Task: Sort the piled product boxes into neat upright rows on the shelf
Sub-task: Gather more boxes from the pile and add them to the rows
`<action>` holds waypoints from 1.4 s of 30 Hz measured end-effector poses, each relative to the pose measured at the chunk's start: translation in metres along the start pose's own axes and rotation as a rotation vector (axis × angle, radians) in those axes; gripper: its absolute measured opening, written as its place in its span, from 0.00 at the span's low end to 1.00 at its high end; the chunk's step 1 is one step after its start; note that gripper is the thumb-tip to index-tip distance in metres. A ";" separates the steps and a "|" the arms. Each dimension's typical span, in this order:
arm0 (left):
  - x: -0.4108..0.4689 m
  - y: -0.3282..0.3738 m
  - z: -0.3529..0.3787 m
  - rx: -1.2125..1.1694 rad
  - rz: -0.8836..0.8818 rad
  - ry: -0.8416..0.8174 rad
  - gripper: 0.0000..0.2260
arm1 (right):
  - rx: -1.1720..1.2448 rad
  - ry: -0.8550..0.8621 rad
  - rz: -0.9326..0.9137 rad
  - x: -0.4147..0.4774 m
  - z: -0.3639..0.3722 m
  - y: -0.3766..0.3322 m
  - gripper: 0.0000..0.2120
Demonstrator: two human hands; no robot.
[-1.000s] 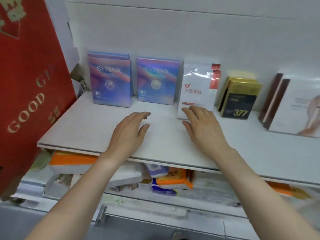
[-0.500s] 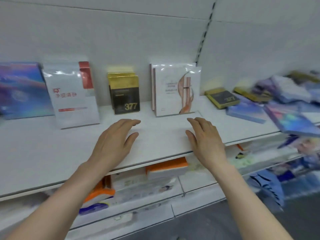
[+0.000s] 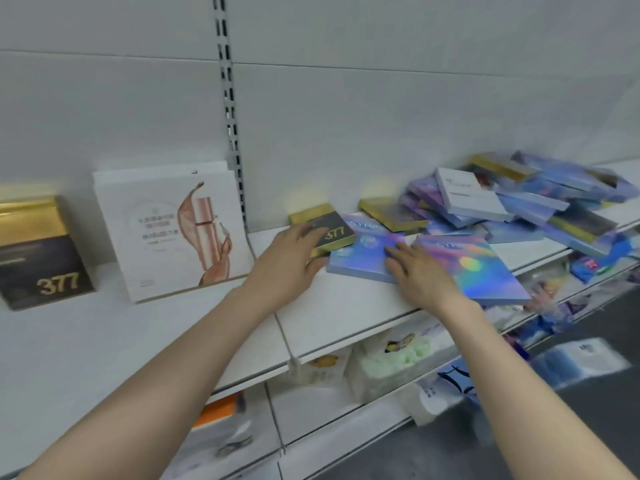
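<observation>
A flat black-and-gold 377 box (image 3: 334, 233) lies at the left edge of the pile of product boxes (image 3: 519, 202) on the white shelf (image 3: 346, 306). My left hand (image 3: 287, 261) grips it, fingers on top and thumb at its near edge. My right hand (image 3: 422, 271) rests with straight fingers on a flat holographic blue box (image 3: 360, 254); its palm overlaps a second holographic box (image 3: 478, 265). To the left, another 377 box (image 3: 41, 261) and a white box with a pink swirl (image 3: 173, 230) stand upright against the back wall.
A slotted metal upright (image 3: 228, 116) runs up the back wall between the shelf sections. The lower shelf (image 3: 381, 368) holds soft packs and orange boxes. Dark floor (image 3: 571, 427) lies at the lower right. The pile reaches the shelf's front edge at the right.
The view has swung right along the shelf. Both hands left the bare shelf and reached the pile; the left took hold of the flat 377 box, the right settled on the holographic box.
</observation>
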State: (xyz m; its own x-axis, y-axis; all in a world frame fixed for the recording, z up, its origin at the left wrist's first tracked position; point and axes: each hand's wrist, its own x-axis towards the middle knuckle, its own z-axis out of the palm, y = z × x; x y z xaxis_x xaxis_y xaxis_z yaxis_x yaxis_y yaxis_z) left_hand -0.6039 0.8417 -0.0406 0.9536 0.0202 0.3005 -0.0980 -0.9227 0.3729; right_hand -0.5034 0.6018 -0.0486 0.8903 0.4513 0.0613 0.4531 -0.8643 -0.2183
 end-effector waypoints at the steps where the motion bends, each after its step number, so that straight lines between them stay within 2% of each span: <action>1: 0.018 0.005 0.008 -0.008 -0.006 -0.007 0.23 | 0.025 -0.027 -0.006 0.001 0.003 0.000 0.23; 4: 0.063 0.010 0.029 -0.012 -0.093 -0.089 0.22 | 0.111 0.017 0.037 -0.001 0.012 0.003 0.23; 8: 0.081 0.006 0.046 0.131 -0.115 -0.225 0.19 | 0.136 -0.013 0.029 -0.007 0.010 0.004 0.23; 13: 0.041 0.005 0.033 -0.021 -0.113 -0.124 0.09 | 0.136 0.049 -0.022 -0.016 0.005 0.009 0.17; 15: 0.023 0.003 0.030 -0.009 -0.109 -0.102 0.06 | 0.136 0.086 0.015 -0.009 0.001 0.005 0.14; 16: 0.015 0.001 0.030 -0.005 -0.116 -0.082 0.08 | 0.140 0.095 0.072 -0.004 -0.001 0.002 0.14; 20: 0.002 -0.003 0.030 -0.037 -0.312 -0.064 0.31 | 0.139 0.036 0.210 0.015 0.002 -0.016 0.27; 22: 0.001 0.001 0.030 -0.008 -0.340 -0.097 0.34 | 0.150 0.027 0.230 0.020 0.007 -0.023 0.31; 25: 0.001 0.009 0.027 -0.113 -0.395 -0.088 0.36 | 0.267 0.055 0.248 0.021 0.003 -0.028 0.35; 28: 0.002 0.010 0.021 -0.229 -0.474 -0.028 0.45 | 0.377 0.093 0.276 0.018 -0.007 -0.021 0.38; 30: 0.001 0.009 0.015 -0.234 -0.531 0.003 0.48 | 0.504 0.127 0.331 0.019 -0.011 -0.010 0.41; 32: -0.001 0.012 0.009 -0.272 -0.579 0.058 0.45 | 0.688 0.157 0.385 0.016 -0.019 -0.003 0.36; 34: -0.002 0.018 0.001 -0.343 -0.620 0.099 0.39 | 0.912 0.118 0.415 0.010 -0.028 -0.002 0.21; 35: -0.003 0.022 -0.001 -0.378 -0.633 0.111 0.33 | 0.987 0.080 0.402 0.007 -0.031 -0.003 0.14; 37: -0.008 0.025 -0.004 -0.459 -0.651 0.111 0.16 | 1.047 0.043 0.361 0.001 -0.034 -0.003 0.12; 38: -0.012 0.026 -0.005 -0.499 -0.659 0.100 0.12 | 1.076 0.043 0.350 -0.002 -0.035 -0.004 0.11; 42: -0.035 0.026 -0.007 -0.663 -0.646 0.129 0.07 | 1.106 0.103 0.290 -0.018 -0.037 -0.009 0.08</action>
State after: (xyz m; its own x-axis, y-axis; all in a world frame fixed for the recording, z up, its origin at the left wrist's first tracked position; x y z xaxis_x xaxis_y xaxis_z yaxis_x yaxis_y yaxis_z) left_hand -0.6420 0.8200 -0.0352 0.8447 0.5320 -0.0599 0.2602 -0.3102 0.9144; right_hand -0.5221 0.5930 -0.0122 0.9773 0.2023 -0.0625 -0.0121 -0.2414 -0.9703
